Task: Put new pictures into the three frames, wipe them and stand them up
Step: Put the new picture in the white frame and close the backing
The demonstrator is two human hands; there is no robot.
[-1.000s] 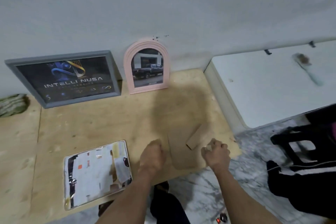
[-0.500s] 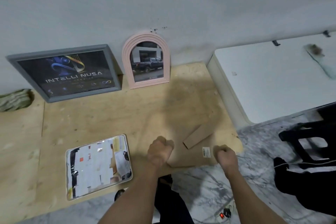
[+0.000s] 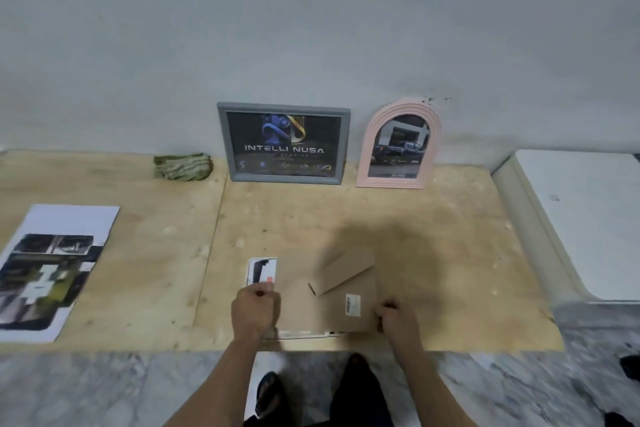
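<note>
Since the earlier frame, the brown backing board (image 3: 329, 298) now lies over the white-rimmed picture (image 3: 262, 270) near the plywood table's (image 3: 433, 236) front edge, between both hands. Against the wall stand the grey frame (image 3: 284, 142) and pink arched frame (image 3: 398, 146). Left hand (image 3: 256, 312) and right hand (image 3: 398, 321) curl their fingers on the board's side edges.

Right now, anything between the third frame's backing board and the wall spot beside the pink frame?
Nothing visible. The backing board lies flat at the near table edge, both hands on its sides. Bare plywood runs back to the wall right of the pink arched frame; the white cabinet sits further right.
</note>
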